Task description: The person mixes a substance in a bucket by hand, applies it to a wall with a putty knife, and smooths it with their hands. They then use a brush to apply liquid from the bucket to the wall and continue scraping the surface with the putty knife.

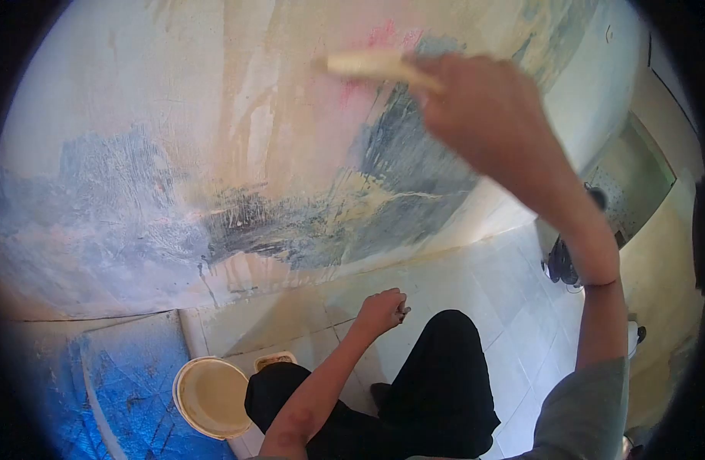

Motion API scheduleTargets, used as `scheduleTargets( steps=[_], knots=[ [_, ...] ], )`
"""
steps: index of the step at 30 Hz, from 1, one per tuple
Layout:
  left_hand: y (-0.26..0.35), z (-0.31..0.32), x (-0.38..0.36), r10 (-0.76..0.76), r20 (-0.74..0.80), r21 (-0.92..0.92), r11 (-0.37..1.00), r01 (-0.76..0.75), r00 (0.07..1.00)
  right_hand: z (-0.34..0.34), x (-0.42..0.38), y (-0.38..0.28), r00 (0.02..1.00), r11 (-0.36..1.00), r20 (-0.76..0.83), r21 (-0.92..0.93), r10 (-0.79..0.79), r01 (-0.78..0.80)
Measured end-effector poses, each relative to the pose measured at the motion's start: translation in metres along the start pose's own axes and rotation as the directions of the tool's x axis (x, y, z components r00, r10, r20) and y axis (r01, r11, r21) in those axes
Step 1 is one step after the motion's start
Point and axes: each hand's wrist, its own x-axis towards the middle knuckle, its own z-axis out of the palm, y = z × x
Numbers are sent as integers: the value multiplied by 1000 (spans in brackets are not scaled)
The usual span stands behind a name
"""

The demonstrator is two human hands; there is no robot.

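Note:
My right hand (483, 103) is raised before the painted wall (283, 115), its fingers wrapped round the handle of a pale paintbrush (375, 67). The brush points left, its tip right at a pink and beige patch of the wall; hand and brush are smeared by motion. Lower down, my left hand (383, 313) hangs over the floor between my knees, fingers curled closed. What they hold, if anything, I cannot tell. Beside my left knee stands a white bucket (213, 397) with cloudy beige liquid inside.
A smaller container (274, 359) sits behind the bucket, partly hidden by my knee. Blue sheeting (142, 376) covers the lower left floor. Pale tiles (498, 299) run along the wall's foot. Dark objects (561, 261) stand at the right, near a doorway.

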Motion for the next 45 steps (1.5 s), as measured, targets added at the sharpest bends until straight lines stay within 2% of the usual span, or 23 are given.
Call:
scheduleTargets(
  steps=[2,3,4,6,7,9,10,14,18,21,24,28,30,31,32,33,35,37,39,40,41,43,45],
  knots=[
    [1,-1,1,-5,-14,-37,999,4,1000,-18,15,11,970,989,-210,-58,124,-139],
    [2,-1,1,-5,-14,-38,999,5,1000,-37,26,6,970,989,-209,-57,124,-139],
    [4,-1,1,0,-26,-39,999,-1,1000,-60,39,-6,933,933,4,0,361,-361],
    [5,-3,2,0,-39,-33,999,-1,999,-63,44,-10,821,832,168,5,546,-554],
    [7,-3,2,-1,-48,-47,999,-1,999,-47,36,-7,821,832,168,11,545,-555],
    [8,-7,1,-5,-58,-59,998,2,998,-3,12,-4,871,880,-152,-13,467,-474],
    [9,-8,1,-11,-40,-65,998,8,999,14,1,-15,849,857,-155,-28,505,-515],
    [11,-11,-1,3,-58,-120,993,-10,998,86,-55,-72,802,807,102,-121,589,-578],
    [13,-8,0,-59,-51,-52,997,56,997,103,-117,-114,762,840,449,46,467,-541],
    [9,0,1,-41,-27,-45,998,40,999,97,-134,-102,731,854,592,133,339,-504],
    [9,-2,3,-24,22,-38,999,25,999,94,-123,-65,752,899,591,99,292,-427],
    [5,-3,3,-58,33,-63,996,60,998,39,-68,-18,863,909,298,-40,408,-416],
    [4,1,2,-80,48,-69,994,83,996,29,-53,14,939,934,44,-129,340,-333],
    [2,3,2,-63,25,-53,997,64,998,19,-39,22,937,928,-114,-148,329,-343],
    [-1,4,1,-49,5,-37,998,49,999,13,-29,43,918,871,-22,-306,397,-384],
    [-5,6,1,-69,18,-47,996,69,997,6,-16,46,858,832,-200,-219,473,-509],
    [-10,12,2,-12,-52,-12,1000,12,999,13,15,50,852,939,-456,-92,255,-331],
    [-13,19,0,-21,-119,-46,999,16,993,39,18,42,862,953,-474,-131,180,-272],
    [-8,10,-1,6,-104,-47,999,-11,995,69,14,1,824,905,-451,-74,344,-419],
    [-6,9,-1,2,-112,-46,999,-8,994,80,7,-16,884,878,-342,-246,318,-411],
    [-4,8,-1,8,-122,-35,999,-13,992,88,-3,-37,894,888,-312,-227,323,-400],
    [-1,0,-3,-24,-95,-32,999,21,995,96,-25,-79,812,806,-95,-100,576,-583],
    [-2,-9,-9,-46,-74,-11,999,45,996,106,-53,-111,733,746,138,-94,666,-660]
  ],
)
